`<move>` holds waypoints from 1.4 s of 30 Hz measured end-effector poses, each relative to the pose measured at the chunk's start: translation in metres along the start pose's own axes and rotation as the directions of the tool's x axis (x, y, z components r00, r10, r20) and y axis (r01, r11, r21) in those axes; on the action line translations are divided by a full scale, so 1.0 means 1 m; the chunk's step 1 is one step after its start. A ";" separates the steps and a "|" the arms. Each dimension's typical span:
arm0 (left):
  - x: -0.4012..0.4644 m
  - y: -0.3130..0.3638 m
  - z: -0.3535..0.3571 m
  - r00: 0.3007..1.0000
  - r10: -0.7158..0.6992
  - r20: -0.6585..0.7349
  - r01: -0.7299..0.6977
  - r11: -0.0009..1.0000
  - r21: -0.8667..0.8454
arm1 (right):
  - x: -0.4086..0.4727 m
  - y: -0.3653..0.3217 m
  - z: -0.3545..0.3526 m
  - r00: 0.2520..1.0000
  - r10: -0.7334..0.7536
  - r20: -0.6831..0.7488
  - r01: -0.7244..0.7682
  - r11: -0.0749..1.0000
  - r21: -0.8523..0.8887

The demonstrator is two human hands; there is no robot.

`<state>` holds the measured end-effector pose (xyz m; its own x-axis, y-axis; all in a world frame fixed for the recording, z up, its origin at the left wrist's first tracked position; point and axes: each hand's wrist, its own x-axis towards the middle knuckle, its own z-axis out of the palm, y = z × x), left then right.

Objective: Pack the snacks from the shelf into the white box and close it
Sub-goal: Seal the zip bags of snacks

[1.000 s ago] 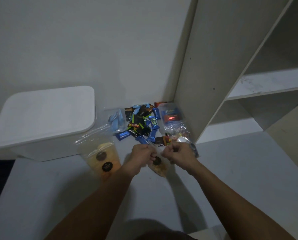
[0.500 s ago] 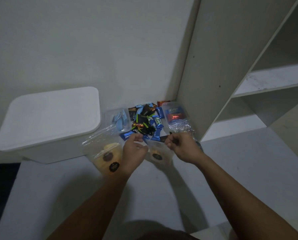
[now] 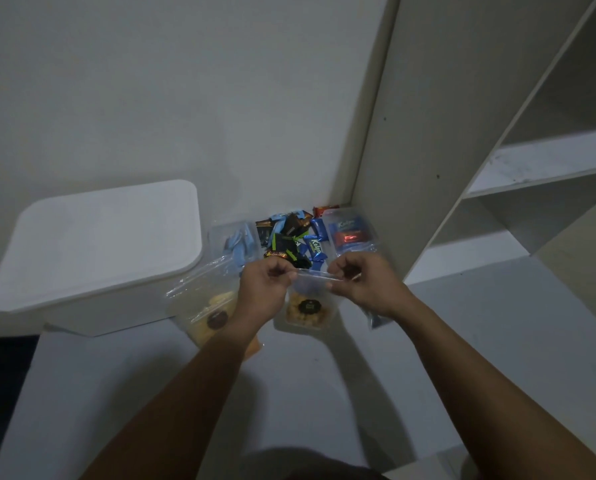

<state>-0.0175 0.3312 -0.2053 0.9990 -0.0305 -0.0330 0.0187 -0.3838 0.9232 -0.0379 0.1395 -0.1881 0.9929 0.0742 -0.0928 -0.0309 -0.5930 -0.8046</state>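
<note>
Clear plastic, thin and slippery, so worth gripping close to the seal: small zip bag of golden snacks held up over the pale desk, just in front of the candy pile. Left hand pinching one end of the bag's top strip, right hand pinching the other, fingers of both curled, strip stretched taut between them.

Probably sealing or straightening the mouth before packing. Best done by keeping the strip level and tight, then running thumb and finger along it end to end. Contents best left hanging low, away from the seal.

White box at the left of the desk, lid on, touching nothing in the hands. Needs opening before anything goes in, so one hand has to come free first. Larger bag of yellow snacks leaning just beside the left wrist, near the box; easy to knock over when swinging left. Clear tub with blue and red wrappers behind the right hand, against the shelf unit. Nothing packed yet, by the look of it.
</note>
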 end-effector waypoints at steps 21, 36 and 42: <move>0.008 0.025 0.001 0.986 0.165 0.017 -0.165 0.986 0.022 | 0.007 -0.013 -0.009 0.977 -0.188 -0.103 0.175 0.976 -0.130; 0.006 0.041 0.003 0.952 0.298 0.061 -0.303 0.950 0.081 | 0.007 -0.021 -0.008 0.964 -0.216 -0.153 0.181 0.960 -0.215; 0.005 0.043 0.003 0.963 0.252 0.095 -0.259 0.964 0.064 | 0.004 -0.026 -0.008 0.960 -0.254 -0.119 0.224 0.950 -0.219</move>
<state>-0.0122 0.3117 -0.1673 0.9629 -0.2138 0.1646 -0.2429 -0.4210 0.8739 -0.0323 0.1488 -0.1628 0.9745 0.1268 0.1849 0.2185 -0.7219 -0.6566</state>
